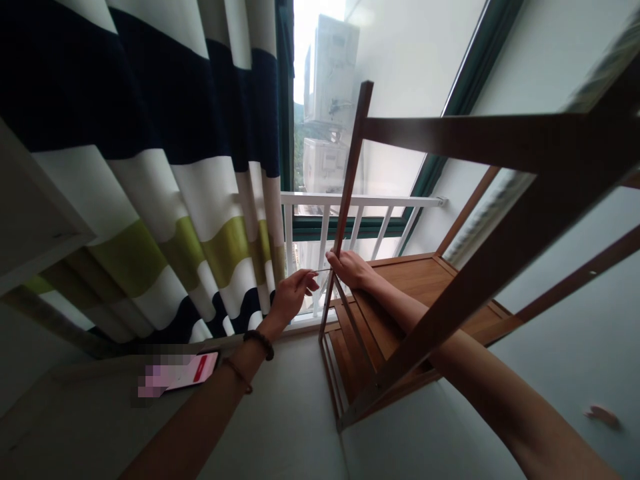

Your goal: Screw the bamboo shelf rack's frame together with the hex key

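A brown wooden shelf rack (415, 283) stands by the window, with slim posts and flat shelf boards. My right hand (350, 269) is closed around its near left post (351, 175), the arm reaching through the frame. Just left of that post, my left hand (296, 290) pinches a thin metal rod (324, 270), which resembles a hex key. The rod points toward the post beside my right hand; its far end is too small to make out. Dark bead bracelets (259, 343) circle my left wrist.
A striped curtain (195, 180) hangs at the left. Behind the rack are a white railing (370, 200) and a window. A phone (200, 369) with a lit screen lies on the floor at lower left. A small pinkish object (603, 416) is at far right.
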Demonstrator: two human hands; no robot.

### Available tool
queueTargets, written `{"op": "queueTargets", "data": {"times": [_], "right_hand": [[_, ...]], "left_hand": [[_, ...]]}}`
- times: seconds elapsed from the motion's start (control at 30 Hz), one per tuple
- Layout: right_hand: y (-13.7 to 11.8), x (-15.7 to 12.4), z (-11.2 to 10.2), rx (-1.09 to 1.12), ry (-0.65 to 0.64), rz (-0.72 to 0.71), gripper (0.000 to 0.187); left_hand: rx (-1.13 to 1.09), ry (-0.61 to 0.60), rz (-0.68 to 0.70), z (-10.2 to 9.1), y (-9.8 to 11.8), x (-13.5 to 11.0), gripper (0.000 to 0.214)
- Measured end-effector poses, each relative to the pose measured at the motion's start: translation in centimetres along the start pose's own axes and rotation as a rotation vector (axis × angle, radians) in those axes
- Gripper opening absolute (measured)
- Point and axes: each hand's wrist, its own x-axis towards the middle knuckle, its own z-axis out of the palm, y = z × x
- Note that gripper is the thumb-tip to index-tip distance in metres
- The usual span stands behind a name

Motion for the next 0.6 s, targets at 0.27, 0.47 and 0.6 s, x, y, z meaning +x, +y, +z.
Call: {"op": "queueTargets", "data": {"times": [0.27,0.47,0.6], "right_hand": [[-0.1,0.0,-0.2,-0.005,-0.009,0.004,0.051],[0.0,0.1,0.0,-0.011,0.001,0.022,0.050],[0.0,0.2,0.1,-0.017,0.002,0.016,0.048]], "left_hand": [[0.231,-0.062,0.116,-1.0,1.6,0.8,0.025],[0.243,-0.145,0.016,0.1,2.1,1.4,0.031],[0.502,-0.080,0.097,0.3,2.5,1.6,0.017]]}}
